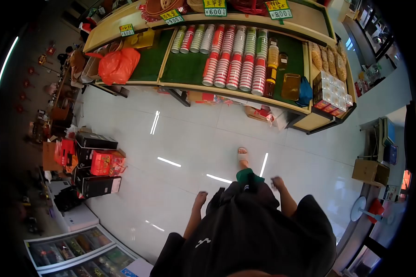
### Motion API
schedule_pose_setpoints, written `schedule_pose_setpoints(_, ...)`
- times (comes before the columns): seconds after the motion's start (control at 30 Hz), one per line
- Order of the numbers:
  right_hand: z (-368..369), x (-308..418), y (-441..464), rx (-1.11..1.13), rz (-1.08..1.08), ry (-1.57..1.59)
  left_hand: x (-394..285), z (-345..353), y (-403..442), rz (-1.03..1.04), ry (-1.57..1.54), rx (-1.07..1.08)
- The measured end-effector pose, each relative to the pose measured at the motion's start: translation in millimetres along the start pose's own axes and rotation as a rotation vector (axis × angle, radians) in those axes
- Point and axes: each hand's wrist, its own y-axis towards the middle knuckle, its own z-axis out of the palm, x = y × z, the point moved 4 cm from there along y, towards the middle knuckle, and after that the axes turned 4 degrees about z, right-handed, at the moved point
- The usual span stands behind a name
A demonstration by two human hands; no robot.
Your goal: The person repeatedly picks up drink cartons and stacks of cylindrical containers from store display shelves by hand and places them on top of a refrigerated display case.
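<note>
My left hand (200,199) hangs at my side over the tiled floor, its fingers loosely curled in, with nothing seen in it. On the other side my right hand (278,183) also hangs low, fingers curled, and no object shows in it. Both hands are small in view and apart from everything around them. Ahead stands a wooden display shelf (245,95) lined with green, carrying rows of stacked paper cups (234,71). A red plastic bag (119,66) sits toward its left end. Bottles (270,74) stand right of the cups.
Boxes and red packages (107,162) are piled on the left. A glass-topped freezer (97,225) stands at lower left. To the right are a cardboard box (370,172) and a fan (358,208). White tiles (198,134) lie between me and the shelf.
</note>
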Motion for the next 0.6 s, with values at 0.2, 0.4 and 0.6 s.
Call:
schedule_pose_setpoints(0.2, 37.5, 320.4, 62.7, -0.012, -0.399, 0.011, -175.2, -55.3, 135.6, 0.392, 0.136, -0.125)
schedule_pose_setpoints(0.4, 65.5, 530.7, 30.1, 0.196, -0.415, 0.286, -339.7, -76.9, 250.2, 0.564, -0.009, -0.076)
schedule_pose_setpoints(0.6, 121.3, 622.0, 87.7, 0.139, -0.334, 0.295, -480.8, -108.1, 380.7, 0.771, 0.035, -0.266)
